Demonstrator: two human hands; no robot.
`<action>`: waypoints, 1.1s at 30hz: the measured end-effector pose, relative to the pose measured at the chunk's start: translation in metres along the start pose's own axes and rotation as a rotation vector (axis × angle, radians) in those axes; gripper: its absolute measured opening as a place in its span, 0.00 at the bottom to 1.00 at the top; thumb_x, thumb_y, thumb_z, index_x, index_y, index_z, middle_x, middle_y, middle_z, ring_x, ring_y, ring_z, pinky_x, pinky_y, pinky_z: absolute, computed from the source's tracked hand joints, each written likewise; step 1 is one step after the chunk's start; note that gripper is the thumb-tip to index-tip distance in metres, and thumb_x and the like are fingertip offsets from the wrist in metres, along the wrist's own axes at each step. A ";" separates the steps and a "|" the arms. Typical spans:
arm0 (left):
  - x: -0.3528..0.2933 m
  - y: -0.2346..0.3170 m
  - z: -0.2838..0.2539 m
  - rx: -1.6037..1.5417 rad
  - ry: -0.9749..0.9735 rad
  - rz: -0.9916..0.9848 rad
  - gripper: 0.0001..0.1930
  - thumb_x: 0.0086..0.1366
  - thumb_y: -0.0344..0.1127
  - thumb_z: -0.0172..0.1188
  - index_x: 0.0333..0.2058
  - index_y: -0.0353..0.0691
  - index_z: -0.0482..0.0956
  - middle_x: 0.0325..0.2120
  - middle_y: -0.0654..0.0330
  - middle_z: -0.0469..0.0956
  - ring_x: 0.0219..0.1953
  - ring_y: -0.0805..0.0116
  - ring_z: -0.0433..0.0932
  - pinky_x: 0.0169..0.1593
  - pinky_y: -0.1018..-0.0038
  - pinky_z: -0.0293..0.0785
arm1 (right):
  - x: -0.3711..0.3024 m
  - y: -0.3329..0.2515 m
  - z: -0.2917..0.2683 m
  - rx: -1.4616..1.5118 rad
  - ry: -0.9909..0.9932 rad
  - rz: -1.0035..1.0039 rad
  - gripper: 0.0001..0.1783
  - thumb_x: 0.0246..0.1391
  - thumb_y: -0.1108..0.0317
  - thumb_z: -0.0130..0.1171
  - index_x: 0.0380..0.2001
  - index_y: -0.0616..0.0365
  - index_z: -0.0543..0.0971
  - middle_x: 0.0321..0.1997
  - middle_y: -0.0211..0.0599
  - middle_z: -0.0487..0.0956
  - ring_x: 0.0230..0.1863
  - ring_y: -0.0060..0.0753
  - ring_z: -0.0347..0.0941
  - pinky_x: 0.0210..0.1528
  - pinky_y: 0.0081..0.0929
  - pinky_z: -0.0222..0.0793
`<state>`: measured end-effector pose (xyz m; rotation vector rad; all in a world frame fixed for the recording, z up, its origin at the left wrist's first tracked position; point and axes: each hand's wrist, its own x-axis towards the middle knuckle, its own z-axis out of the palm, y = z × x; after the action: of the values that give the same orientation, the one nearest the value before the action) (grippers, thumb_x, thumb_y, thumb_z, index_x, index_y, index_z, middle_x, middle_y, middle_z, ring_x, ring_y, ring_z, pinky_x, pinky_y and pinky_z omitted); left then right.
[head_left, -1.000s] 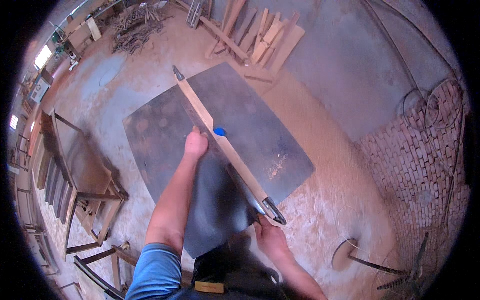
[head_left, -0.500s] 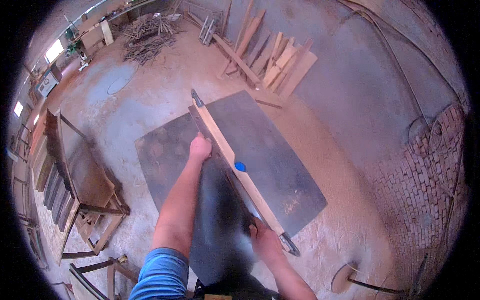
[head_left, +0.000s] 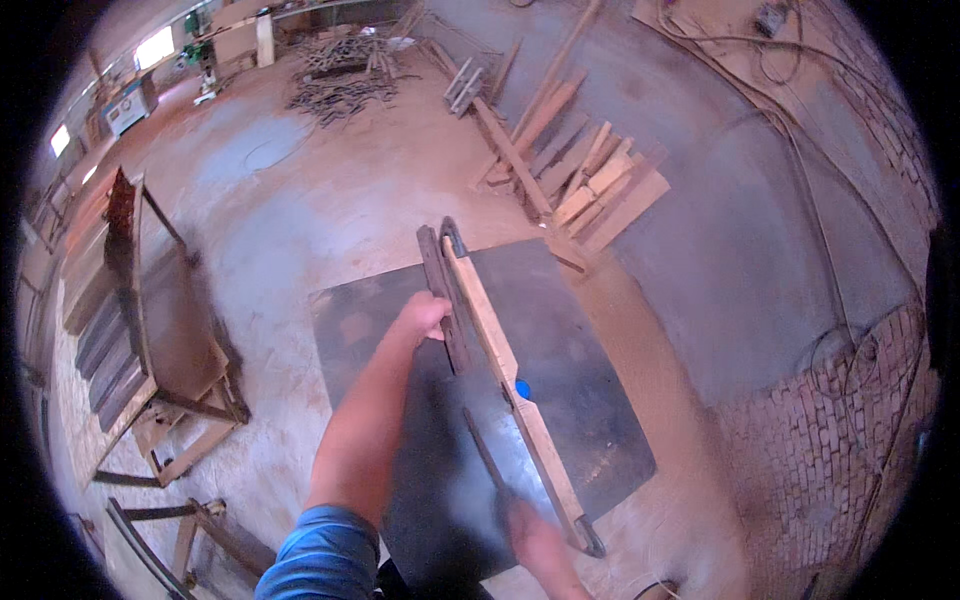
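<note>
A long pale wooden bar (head_left: 495, 335) with dark clamp-like ends crosses the dark tabletop (head_left: 600, 350), a blue round piece (head_left: 522, 388) at its middle. My left hand (head_left: 425, 316) is closed on a dark wooden strip (head_left: 440, 290) beside the far half of the bar; the strip's far end juts past the table edge. My right hand (head_left: 537, 545), blurred, is low in the view near the bar's near end. From it a narrow dark strip (head_left: 485, 450) points forward and left. A shiny patch (head_left: 520, 440) of the top shows between this strip and the bar.
At the left stands a wooden rack (head_left: 185, 345) with dark strips (head_left: 110, 360) stacked against it. Planks (head_left: 600, 190) lean together beyond the table, and a scrap-wood pile (head_left: 345, 75) lies farther back. Bricks (head_left: 800, 440) are laid at the right, where cables (head_left: 800, 180) also run.
The view has shifted, so the table sits lower and farther right. The left hand's strip now shows apart from the narrow strip at my right hand, with bare tabletop between them.
</note>
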<state>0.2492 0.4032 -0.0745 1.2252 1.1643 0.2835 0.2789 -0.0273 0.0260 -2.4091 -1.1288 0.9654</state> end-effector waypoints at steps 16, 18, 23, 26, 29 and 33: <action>-0.475 -0.256 -0.102 -0.853 0.466 0.090 0.11 0.63 0.33 0.59 0.44 0.43 0.72 0.29 0.67 0.73 0.27 0.78 0.72 0.29 0.79 0.74 | -0.024 0.093 0.013 -0.154 0.042 -0.285 0.24 0.65 0.61 0.48 0.54 0.72 0.72 0.52 0.58 0.76 0.52 0.48 0.72 0.58 0.37 0.63; -0.510 -0.285 -0.111 -0.832 0.619 0.072 0.10 0.62 0.33 0.60 0.42 0.42 0.73 0.29 0.66 0.74 0.27 0.78 0.72 0.29 0.78 0.74 | -0.023 0.110 0.027 -0.043 0.170 -0.436 0.23 0.66 0.61 0.46 0.51 0.73 0.73 0.35 0.48 0.78 0.36 0.36 0.73 0.44 0.31 0.70; -0.595 -0.366 -0.134 -0.890 1.147 -0.030 0.10 0.61 0.34 0.60 0.39 0.37 0.75 0.30 0.62 0.76 0.30 0.73 0.75 0.30 0.74 0.76 | -0.078 -0.028 0.033 -0.133 -0.211 -0.447 0.29 0.66 0.53 0.46 0.55 0.71 0.71 0.56 0.61 0.74 0.56 0.56 0.70 0.60 0.38 0.64; -0.644 -0.383 -0.163 -0.965 1.337 -0.070 0.11 0.62 0.33 0.58 0.41 0.36 0.75 0.28 0.62 0.76 0.28 0.73 0.75 0.29 0.75 0.76 | -0.082 -0.070 0.068 -0.133 -0.265 -0.453 0.29 0.66 0.52 0.45 0.54 0.71 0.73 0.54 0.61 0.75 0.55 0.58 0.71 0.60 0.42 0.64; -0.685 -0.398 -0.196 -1.063 1.511 -0.060 0.11 0.61 0.34 0.59 0.40 0.35 0.75 0.26 0.63 0.75 0.23 0.74 0.72 0.24 0.76 0.74 | -0.098 -0.126 0.101 -0.274 -0.340 -0.526 0.29 0.66 0.52 0.45 0.54 0.70 0.73 0.54 0.61 0.75 0.56 0.58 0.70 0.61 0.43 0.62; -0.725 -0.445 -0.248 -1.186 1.667 -0.137 0.12 0.61 0.34 0.58 0.40 0.32 0.74 0.22 0.64 0.70 0.19 0.72 0.70 0.21 0.74 0.74 | -0.118 -0.186 0.151 -0.329 -0.402 -0.515 0.31 0.66 0.50 0.44 0.56 0.69 0.71 0.56 0.61 0.73 0.58 0.60 0.69 0.63 0.44 0.61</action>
<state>-0.4447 -0.1451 -0.0292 -0.4332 1.8734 1.7817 0.0165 0.0007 0.0665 -2.0041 -2.0656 1.1726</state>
